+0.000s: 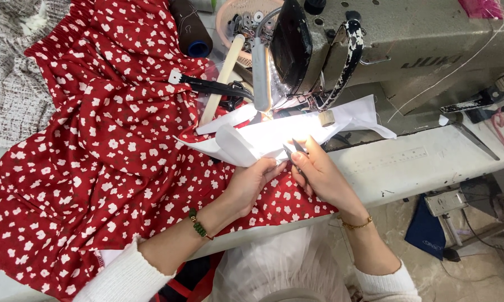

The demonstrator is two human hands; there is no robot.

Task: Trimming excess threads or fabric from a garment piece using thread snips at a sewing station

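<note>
A white fabric piece (274,137) lies under the head of a grey sewing machine (408,45), on top of red cloth with white flowers (95,145). My left hand (251,183) pinches the near edge of the white fabric. My right hand (319,170) holds small metal thread snips (292,149), their tips touching the white fabric close to my left fingers. Both wrists wear bracelets, and both sleeves are white.
A dark thread cone (190,28) and a pink bowl of metal bits (246,22) stand behind the cloth. A wooden stick (221,84) and black scissors (212,86) lie by the needle. Tweed fabric (17,72) is at far left. The white table edge (420,162) runs right.
</note>
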